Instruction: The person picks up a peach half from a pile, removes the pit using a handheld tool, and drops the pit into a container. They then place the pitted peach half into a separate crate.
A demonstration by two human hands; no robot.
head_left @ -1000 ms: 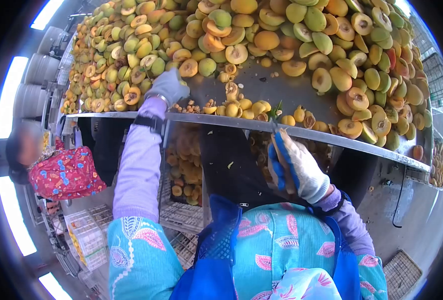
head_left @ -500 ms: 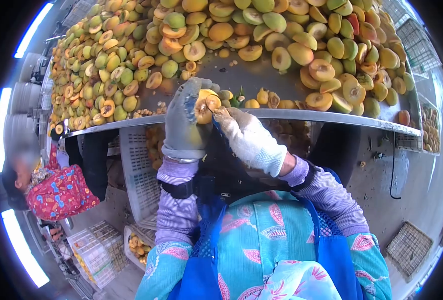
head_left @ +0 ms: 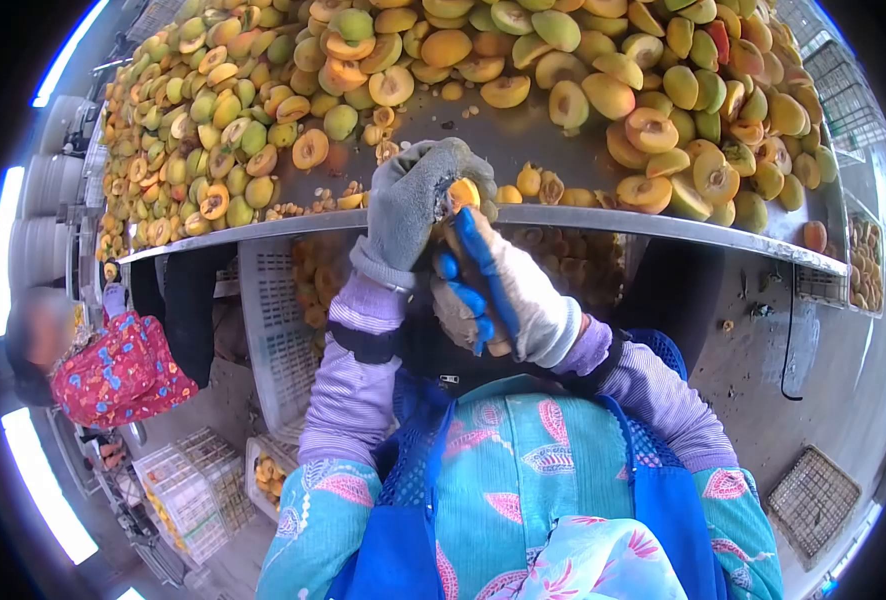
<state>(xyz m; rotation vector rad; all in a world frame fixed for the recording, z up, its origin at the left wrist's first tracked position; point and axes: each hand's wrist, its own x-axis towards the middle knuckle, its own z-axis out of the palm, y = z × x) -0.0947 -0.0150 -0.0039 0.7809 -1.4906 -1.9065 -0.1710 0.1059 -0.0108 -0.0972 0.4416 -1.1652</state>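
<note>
My left hand, in a grey glove, is closed around a yellow peach half just above the table's front edge. Fingers curl over the fruit and hide much of it. Against its near side is my right hand, in a white glove with blue-coated fingers, clenched in a fist. A small hand tool with a thin dark tip showed there a moment earlier; now the glove mostly hides it. Beyond both hands, peach halves are heaped on the metal table, with loose pits and scraps near the rim.
The table's raised metal rim crosses in front of me. Under it stand a white crate and a container of pits. Other crates are at lower left. A co-worker in red sits at the left. An empty basket lies lower right.
My left hand has rolled inward over the peach half, covering more of it. My right hand has turned and dropped slightly, showing its blue fingers. The view has shifted a little.
</note>
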